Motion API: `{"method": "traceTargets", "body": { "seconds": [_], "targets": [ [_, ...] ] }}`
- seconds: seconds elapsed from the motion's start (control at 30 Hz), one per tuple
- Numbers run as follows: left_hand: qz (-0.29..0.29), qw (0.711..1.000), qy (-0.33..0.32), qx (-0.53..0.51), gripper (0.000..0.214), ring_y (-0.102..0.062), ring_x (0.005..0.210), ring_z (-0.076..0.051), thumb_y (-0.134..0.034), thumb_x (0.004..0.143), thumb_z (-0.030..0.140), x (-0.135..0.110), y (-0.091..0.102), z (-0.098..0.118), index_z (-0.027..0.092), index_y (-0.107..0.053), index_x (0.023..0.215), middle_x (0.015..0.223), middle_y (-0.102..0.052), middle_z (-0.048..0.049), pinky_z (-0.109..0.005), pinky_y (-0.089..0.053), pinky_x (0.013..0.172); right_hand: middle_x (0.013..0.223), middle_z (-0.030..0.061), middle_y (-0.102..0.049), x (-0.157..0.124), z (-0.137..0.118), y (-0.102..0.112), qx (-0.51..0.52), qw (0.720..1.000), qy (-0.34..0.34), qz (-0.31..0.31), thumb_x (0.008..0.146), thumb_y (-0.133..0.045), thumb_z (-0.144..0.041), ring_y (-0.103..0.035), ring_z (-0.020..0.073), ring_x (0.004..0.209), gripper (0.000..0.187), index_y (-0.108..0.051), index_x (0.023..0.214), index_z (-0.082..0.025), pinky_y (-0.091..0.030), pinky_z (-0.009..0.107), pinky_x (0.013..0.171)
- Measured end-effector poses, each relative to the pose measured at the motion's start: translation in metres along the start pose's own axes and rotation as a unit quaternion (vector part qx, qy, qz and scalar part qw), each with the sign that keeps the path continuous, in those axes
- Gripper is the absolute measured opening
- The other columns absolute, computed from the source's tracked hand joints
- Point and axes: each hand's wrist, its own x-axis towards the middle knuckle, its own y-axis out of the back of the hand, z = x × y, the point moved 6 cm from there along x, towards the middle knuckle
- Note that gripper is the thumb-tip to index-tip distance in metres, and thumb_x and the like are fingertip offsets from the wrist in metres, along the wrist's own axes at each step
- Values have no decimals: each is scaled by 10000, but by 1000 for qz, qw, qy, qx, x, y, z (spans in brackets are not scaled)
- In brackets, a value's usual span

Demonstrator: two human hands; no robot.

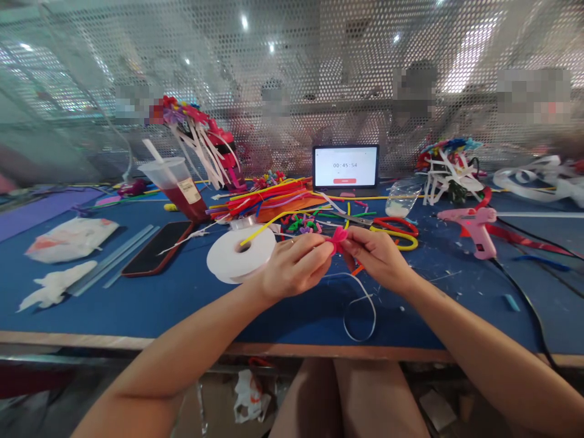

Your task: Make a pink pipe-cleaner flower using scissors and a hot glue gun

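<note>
Above the blue work table point(114, 310), my left hand point(294, 266) and my right hand point(376, 258) pinch a small pink ribbon flower point(336, 240) between their fingertips. A thin white ribbon loop point(360, 310) lies on the table below my hands, and I cannot tell whether it joins the flower. Left of my left hand sits a white ribbon roll point(241, 254), with a yellow pipe cleaner point(264, 230) resting across it. Red-handled scissors point(396, 226) lie beyond my right hand.
Pipe cleaners point(260, 201) lie in a heap at the back, beside a tablet point(345, 166) showing a timer. A cup of red liquid point(176, 185), a phone point(157, 248), a pink glue gun point(477, 228) and ribbon flower bunches point(449, 170) stand around. Co-workers sit behind a perforated screen point(292, 55).
</note>
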Motion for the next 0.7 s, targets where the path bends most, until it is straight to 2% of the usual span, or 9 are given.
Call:
{"method": "traceTargets", "body": {
  "seconds": [0.13,0.3,0.53,0.7],
  "targets": [
    [0,998,42,-47,190,-626,770,-123,-599,758,107,1,-1,-4,178,-563,931,853,-642,-38,-214,-522,661,538,-39,-542,0,0,0,6,1000,0,-2,925,-412,-317,-481,74,504,284,-500,692,-179,-364,193,519],
    [10,992,84,-98,151,-597,773,-127,-600,746,85,7,0,-5,184,-544,846,836,-606,-42,-246,-526,692,537,-40,-543,0,1,-1,16,1000,-8,-4,927,-410,-326,-484,74,501,285,-503,702,-178,-375,193,522],
    [12,991,90,-104,145,-590,757,-120,-603,740,63,9,0,-5,172,-536,809,833,-606,-44,-243,-522,685,542,-38,-550,-1,-1,0,1,1000,0,5,931,-398,-314,-494,70,503,289,-509,702,-176,-380,182,524],
    [5,991,92,-100,133,-593,760,-117,-588,752,69,8,-1,-7,176,-538,814,842,-610,-43,-237,-521,670,579,-33,-552,-2,-3,-1,-47,998,29,32,880,-480,-325,-460,69,488,190,-582,846,-169,-346,181,475]
  ]
}}
